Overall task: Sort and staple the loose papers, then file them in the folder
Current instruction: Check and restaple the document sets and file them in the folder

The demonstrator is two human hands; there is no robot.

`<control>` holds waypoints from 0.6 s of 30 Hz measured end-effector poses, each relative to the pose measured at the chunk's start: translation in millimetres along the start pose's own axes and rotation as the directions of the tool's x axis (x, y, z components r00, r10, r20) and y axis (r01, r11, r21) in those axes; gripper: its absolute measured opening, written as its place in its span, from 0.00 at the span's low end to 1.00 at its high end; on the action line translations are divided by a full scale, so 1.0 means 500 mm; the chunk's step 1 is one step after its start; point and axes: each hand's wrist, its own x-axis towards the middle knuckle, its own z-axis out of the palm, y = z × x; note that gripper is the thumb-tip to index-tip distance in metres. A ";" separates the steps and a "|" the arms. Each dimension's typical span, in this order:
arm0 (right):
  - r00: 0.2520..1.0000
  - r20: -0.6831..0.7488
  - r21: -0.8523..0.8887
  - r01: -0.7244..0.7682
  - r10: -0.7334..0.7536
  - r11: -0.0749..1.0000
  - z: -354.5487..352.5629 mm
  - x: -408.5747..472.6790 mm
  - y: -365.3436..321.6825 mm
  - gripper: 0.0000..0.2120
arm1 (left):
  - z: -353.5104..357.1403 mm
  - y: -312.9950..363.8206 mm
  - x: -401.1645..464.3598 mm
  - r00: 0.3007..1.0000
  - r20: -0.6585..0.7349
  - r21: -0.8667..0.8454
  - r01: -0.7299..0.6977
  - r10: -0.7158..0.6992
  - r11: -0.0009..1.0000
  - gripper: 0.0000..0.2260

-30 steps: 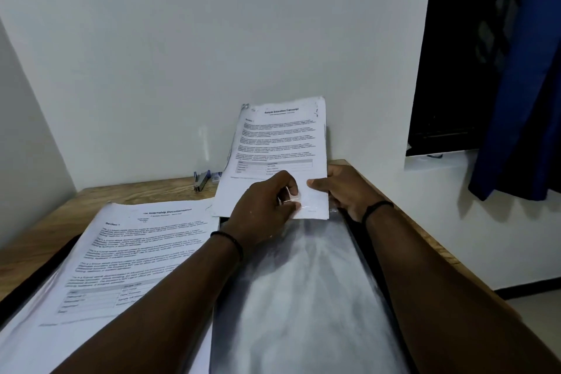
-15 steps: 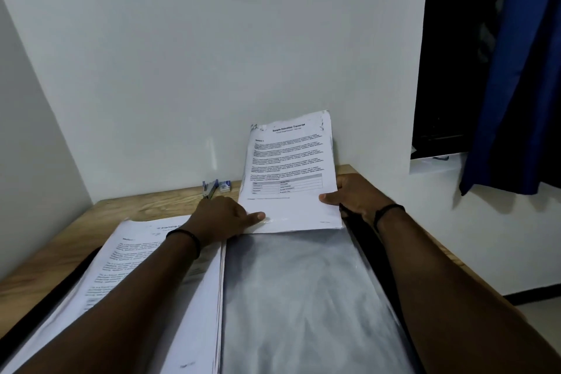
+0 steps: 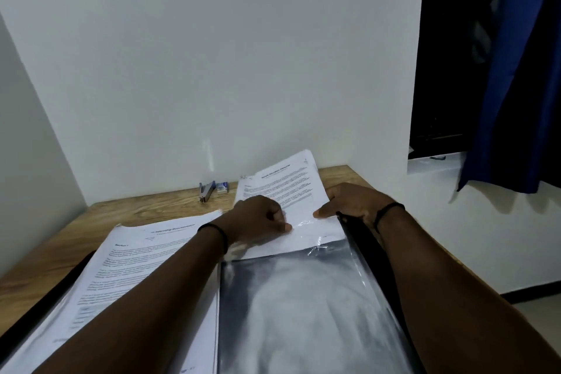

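White wall ahead, wooden desk (image 3: 158,209) below it, and I'm watching the stapled set of papers (image 3: 282,188) go into the clear plastic sleeve (image 3: 303,307) of the open folder. Its lower end is just inside the sleeve mouth, the rest sticking out toward the wall. Left hand (image 3: 258,218) has its grip pinched at the sleeve's opening, on film or sheet I can't tell. Right hand (image 3: 355,203) is grasping the papers' right edge, thumb on top.

Risk from here, as I judge it: the set sits skewed, so pushing could jam a corner against the sleeve seam and crumple pages or split the film. If the left pinch slips, the mouth closes.

Beside it lies another printed stack (image 3: 136,270); the stapler (image 3: 207,191) and staple box (image 3: 222,187) sit by the wall.
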 end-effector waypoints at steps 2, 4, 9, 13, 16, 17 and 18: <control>1.000 0.013 0.035 -0.022 0.021 0.999 -0.001 0.000 0.001 0.22 | 0.016 0.018 0.016 0.998 0.008 -0.103 -0.058 0.059 0.993 0.14; 1.000 -0.011 0.096 -0.004 0.005 0.995 0.002 0.005 0.002 0.13 | 0.027 0.024 0.031 0.997 -0.005 -0.136 -0.077 0.077 0.988 0.15; 0.940 -0.334 0.303 0.039 0.068 0.952 0.025 0.034 0.015 0.13 | 0.034 0.007 0.038 0.998 -0.054 -0.247 -0.057 0.045 0.967 0.14; 0.965 -0.253 0.195 -0.019 0.069 0.981 0.011 0.025 0.008 0.11 | 0.030 0.012 0.035 0.994 -0.106 -0.311 -0.040 0.007 0.950 0.14; 0.992 -0.044 0.200 -0.111 0.122 0.974 -0.021 0.006 0.007 0.15 | 0.030 0.010 0.034 0.994 -0.110 -0.350 -0.032 -0.007 0.936 0.16; 0.990 0.003 0.225 -0.141 0.144 0.964 -0.029 0.000 0.005 0.12 | 0.030 0.010 0.033 0.995 -0.104 -0.356 -0.034 -0.004 0.934 0.16; 0.986 0.020 0.239 -0.167 0.167 0.957 -0.034 0.000 0.007 0.09 | 0.030 0.011 0.034 0.995 -0.096 -0.357 -0.034 -0.001 0.933 0.15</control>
